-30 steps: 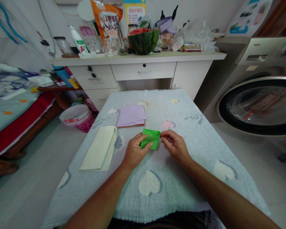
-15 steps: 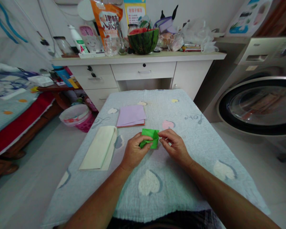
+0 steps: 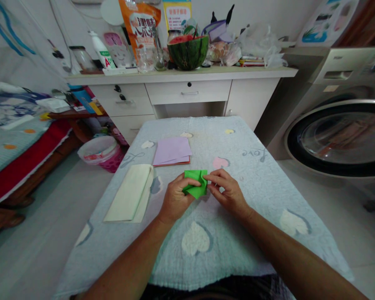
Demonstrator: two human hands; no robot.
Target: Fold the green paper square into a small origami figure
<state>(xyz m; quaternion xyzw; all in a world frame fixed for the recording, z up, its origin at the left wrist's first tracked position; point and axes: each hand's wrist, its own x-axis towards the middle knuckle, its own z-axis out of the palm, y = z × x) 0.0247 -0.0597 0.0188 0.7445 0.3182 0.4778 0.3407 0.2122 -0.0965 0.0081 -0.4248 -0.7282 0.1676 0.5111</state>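
Note:
A small piece of folded green paper (image 3: 196,190) is held just above the cloth-covered table (image 3: 237,250). My left hand (image 3: 177,196) grips its left side, with the index finger lying over the top face. At the paper's right edge, my right hand (image 3: 226,189) pinches a raised fold with thumb and fingertips. Beyond my hands lies a stack of square paper (image 3: 172,150), lilac on top with a red edge showing beneath. Left of my left hand rests a folded cream-coloured cloth or sheet (image 3: 129,193).
A white desk (image 3: 187,89) stands behind the table, bearing a cut watermelon (image 3: 188,52), an orange snack bag (image 3: 140,25) and a pump bottle (image 3: 102,50). To the right is a washing machine (image 3: 334,83). A pink bin (image 3: 109,160) sits on the left-hand floor.
The green paper has tilted slightly, and its lower corner now points down. My right fingertips have shifted a little left onto its edge. My left thumb shows less.

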